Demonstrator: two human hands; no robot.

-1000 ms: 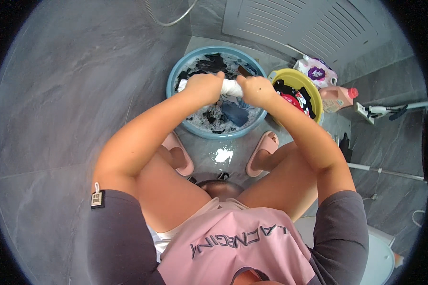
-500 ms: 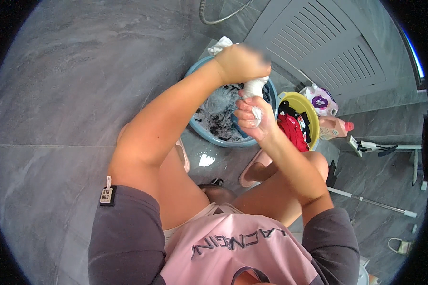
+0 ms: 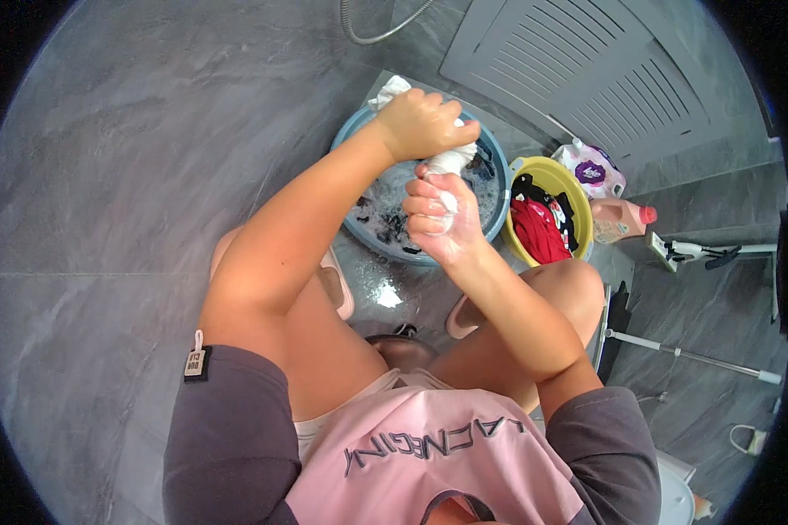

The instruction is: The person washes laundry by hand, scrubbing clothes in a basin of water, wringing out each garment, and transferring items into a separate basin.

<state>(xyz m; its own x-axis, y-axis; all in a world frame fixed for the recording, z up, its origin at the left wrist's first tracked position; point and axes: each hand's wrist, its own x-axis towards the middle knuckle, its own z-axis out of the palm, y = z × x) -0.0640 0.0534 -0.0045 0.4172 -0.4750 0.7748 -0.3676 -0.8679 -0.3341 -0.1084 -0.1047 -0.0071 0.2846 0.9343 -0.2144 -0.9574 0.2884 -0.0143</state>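
Observation:
A wet white cloth (image 3: 453, 160), twisted into a rope, stretches between my two hands above the blue basin (image 3: 503, 179). My left hand (image 3: 425, 127) is closed round its upper part, and a loose end hangs out past the knuckles. Lower down and nearer to me, my right hand (image 3: 446, 214) grips the other end, with a bit of white showing between fingers and palm. Dark clothes (image 3: 385, 219) lie in foamy water inside the basin, partly hidden by my hands and forearms.
Right of the blue basin stands a yellow basin (image 3: 584, 203) holding red and black clothes (image 3: 538, 229). Beside it are a white and purple package (image 3: 591, 171) and a pink bottle (image 3: 620, 219). A grey slatted panel (image 3: 578, 70) and a metal hose (image 3: 376, 39) are beyond.
Both hands have shifted slightly left and the right one a little nearer to me, still gripping the twisted white cloth. The whole view has shifted a little too.

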